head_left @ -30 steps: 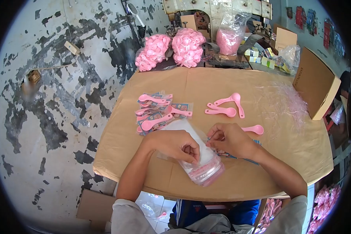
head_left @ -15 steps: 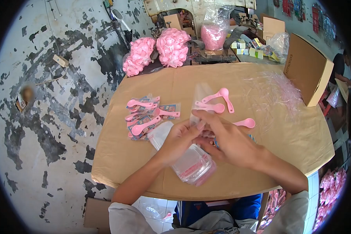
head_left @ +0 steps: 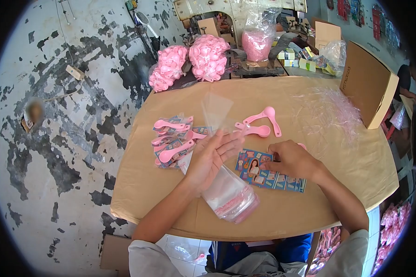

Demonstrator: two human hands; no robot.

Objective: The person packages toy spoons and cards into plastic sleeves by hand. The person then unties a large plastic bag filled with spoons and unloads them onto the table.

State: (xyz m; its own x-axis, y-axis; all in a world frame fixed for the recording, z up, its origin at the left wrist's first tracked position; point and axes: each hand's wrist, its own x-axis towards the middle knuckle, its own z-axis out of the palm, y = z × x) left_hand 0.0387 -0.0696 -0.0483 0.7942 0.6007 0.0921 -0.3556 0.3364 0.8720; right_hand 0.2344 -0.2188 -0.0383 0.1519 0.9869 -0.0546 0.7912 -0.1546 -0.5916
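One clear bag (head_left: 216, 109), likely slippery, best pinched edgewise, held in my half-open left hand (head_left: 209, 159); my curled right hand (head_left: 292, 161) touches printed cards (head_left: 253, 167), grip unclear

We see smooth pink plastic spoons (head_left: 263, 131) with a soft sheen, glossy clear plastic bags (head_left: 228, 191) near, printed paper cards (head_left: 278, 179) to their right, a matt brown-paper table cover (head_left: 346, 184), dull cardboard box (head_left: 367, 83) far right, and rough, flaking paint on the left wall (head_left: 85, 108).
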